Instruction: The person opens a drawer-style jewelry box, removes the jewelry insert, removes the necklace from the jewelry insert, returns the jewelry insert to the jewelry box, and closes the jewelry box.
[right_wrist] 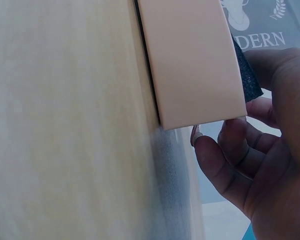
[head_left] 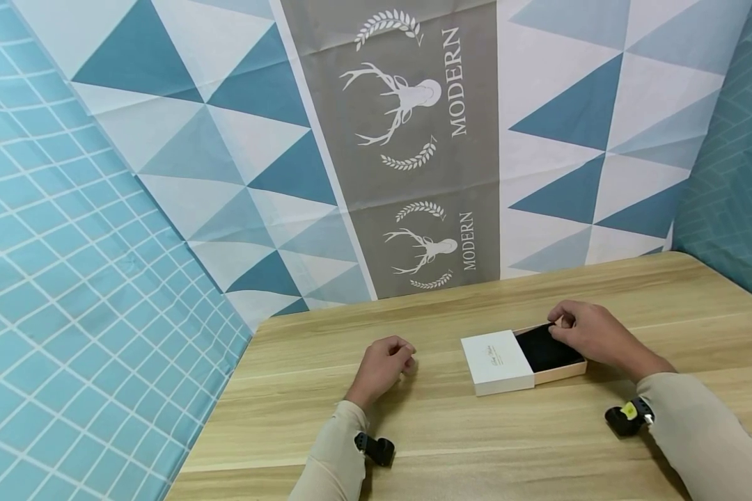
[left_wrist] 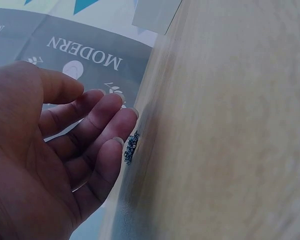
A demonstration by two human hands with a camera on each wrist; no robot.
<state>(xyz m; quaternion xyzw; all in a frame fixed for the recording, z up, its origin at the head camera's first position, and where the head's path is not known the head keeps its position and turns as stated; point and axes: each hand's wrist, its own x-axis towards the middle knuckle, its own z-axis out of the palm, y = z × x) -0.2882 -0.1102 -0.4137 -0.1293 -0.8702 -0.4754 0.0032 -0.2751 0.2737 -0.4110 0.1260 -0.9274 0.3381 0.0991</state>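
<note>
A small flat gift box lies on the table, its white sleeve [head_left: 498, 360] printed with fine lettering. Out of its right side slides a peach-coloured drawer [head_left: 560, 376], lined with a black foam pad [head_left: 542, 348]. My right hand [head_left: 585, 330] is at the drawer's far right corner, thumb and fingertips pinching the pad's edge. In the right wrist view a corner of the foam pad [right_wrist: 247, 75] stands up above the drawer wall [right_wrist: 195, 60]. My left hand [head_left: 382, 365] hovers left of the box, fingers loosely curled, holding nothing. A small dark glittery thing [left_wrist: 131, 148] shows beside its fingertips.
The wood-grain table [head_left: 451, 445] reaches back to a patterned cloth wall [head_left: 413, 139] with blue and white triangles and deer prints. Blue tiled cloth [head_left: 88, 278] hangs along the left side. Each wrist carries a strapped black camera [head_left: 376, 449].
</note>
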